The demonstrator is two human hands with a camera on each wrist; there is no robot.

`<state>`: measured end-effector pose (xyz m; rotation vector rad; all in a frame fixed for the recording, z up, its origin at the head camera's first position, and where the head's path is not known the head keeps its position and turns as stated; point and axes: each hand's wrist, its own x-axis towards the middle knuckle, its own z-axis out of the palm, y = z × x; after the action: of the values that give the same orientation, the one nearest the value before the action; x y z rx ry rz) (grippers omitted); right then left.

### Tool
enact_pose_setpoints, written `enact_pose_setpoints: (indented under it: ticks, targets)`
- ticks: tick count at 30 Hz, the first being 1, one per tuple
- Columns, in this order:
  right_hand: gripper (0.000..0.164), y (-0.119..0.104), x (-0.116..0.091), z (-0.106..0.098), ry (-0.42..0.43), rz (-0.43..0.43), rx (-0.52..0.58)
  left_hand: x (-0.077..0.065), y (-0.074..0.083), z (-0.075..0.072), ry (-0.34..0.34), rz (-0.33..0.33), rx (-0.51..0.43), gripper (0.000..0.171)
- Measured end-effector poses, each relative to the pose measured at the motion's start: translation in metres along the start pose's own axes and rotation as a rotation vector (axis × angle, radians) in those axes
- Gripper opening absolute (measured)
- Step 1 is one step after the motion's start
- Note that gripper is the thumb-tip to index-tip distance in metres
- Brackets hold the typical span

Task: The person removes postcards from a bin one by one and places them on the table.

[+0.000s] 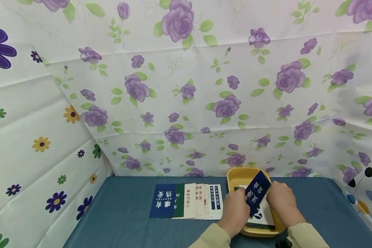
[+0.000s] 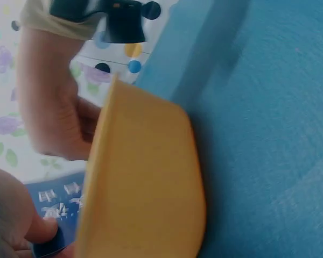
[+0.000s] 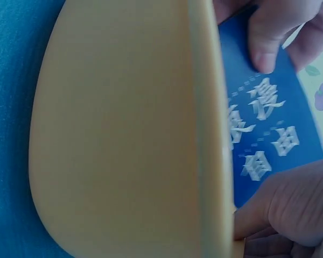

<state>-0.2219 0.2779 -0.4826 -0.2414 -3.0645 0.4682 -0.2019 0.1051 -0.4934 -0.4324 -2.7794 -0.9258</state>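
A dark blue card (image 1: pixel 258 191) with white characters is held tilted over a yellow plastic tray (image 1: pixel 235 175). My left hand (image 1: pixel 236 208) pinches the card along its left side, the thumb lying flat on its printed face in the right wrist view. Against the card's opposite edge is my right hand (image 1: pixel 284 200), fingers curled, its fingertips partly hidden by the tray wall (image 3: pixel 124 129) in the right wrist view. Beneath the blue card, a white card (image 1: pixel 266 217) with a black design lies in the tray, with a green edge showing below it.
Left of the tray, several cards overlap in a row on the blue-green tablecloth (image 1: pixel 124 213): a blue card (image 1: pixel 162 201), a green one (image 1: pixel 179 196), then cream and white ones (image 1: pixel 190 203). Flowered sheeting (image 1: pixel 186 103) hangs behind the table and along its sides.
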Motion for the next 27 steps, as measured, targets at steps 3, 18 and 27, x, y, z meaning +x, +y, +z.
enact_pose_setpoints:
  ticks: [3,18,27]
  targets:
    - [0.008,0.000,0.001,0.001,0.009,0.008,-0.013,0.000,-0.003,-0.010,0.035,-0.004,-0.075,0.011]
    - [0.009,-0.004,0.000,-0.003,-0.038,0.036,-0.020,0.006,-0.053,-0.085,0.292,0.020,-0.286,0.014]
    - [0.008,-0.004,0.001,-0.003,-0.040,0.037,-0.030,-0.007,-0.114,-0.122,0.410,-0.075,-0.197,0.014]
